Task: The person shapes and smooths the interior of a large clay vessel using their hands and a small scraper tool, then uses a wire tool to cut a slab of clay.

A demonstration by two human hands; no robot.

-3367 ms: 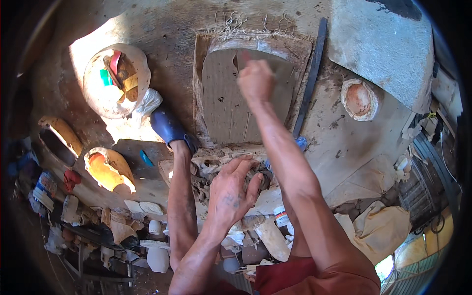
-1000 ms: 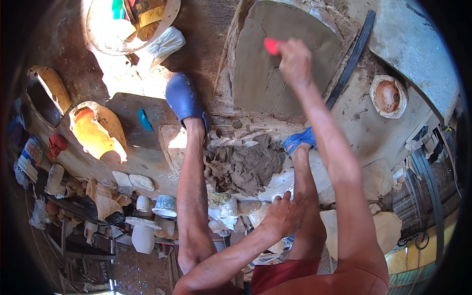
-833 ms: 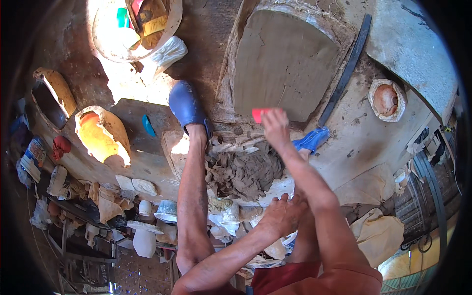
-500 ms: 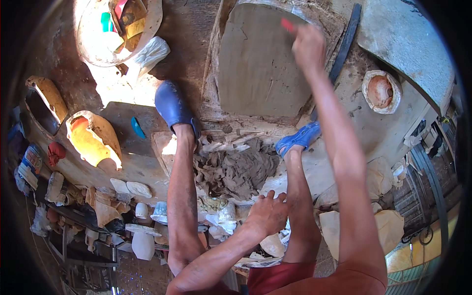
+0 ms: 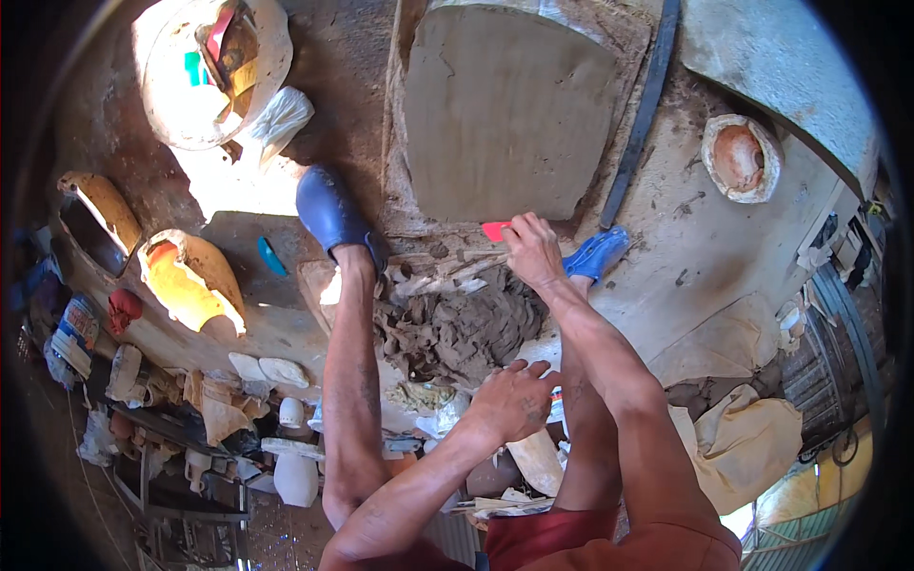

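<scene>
A smooth grey clay slab (image 5: 505,114) lies flat on a board within a clay-smeared frame. At the slab's near edge, my right hand (image 5: 533,249) is closed on a small red scraper (image 5: 495,230), whose blade points left. My left hand (image 5: 516,404) hangs by my right leg with its fingers loosely apart and nothing seen in them. Between my feet, just beyond that hand, sits a heap of torn grey clay (image 5: 462,324). The part of the scraper inside my grip is hidden.
A dark flat bar (image 5: 645,114) lies along the slab's right side. Farther right sits a plaster mould (image 5: 743,159). At the far left stands a white bucket (image 5: 157,90) with coloured tools. Broken clay pots (image 5: 195,276) lie left of my blue clogs (image 5: 330,209).
My right hand has come from the slab's far right corner toward me, down to its near edge, with the red scraper still held. My left hand stays nearly in place.
</scene>
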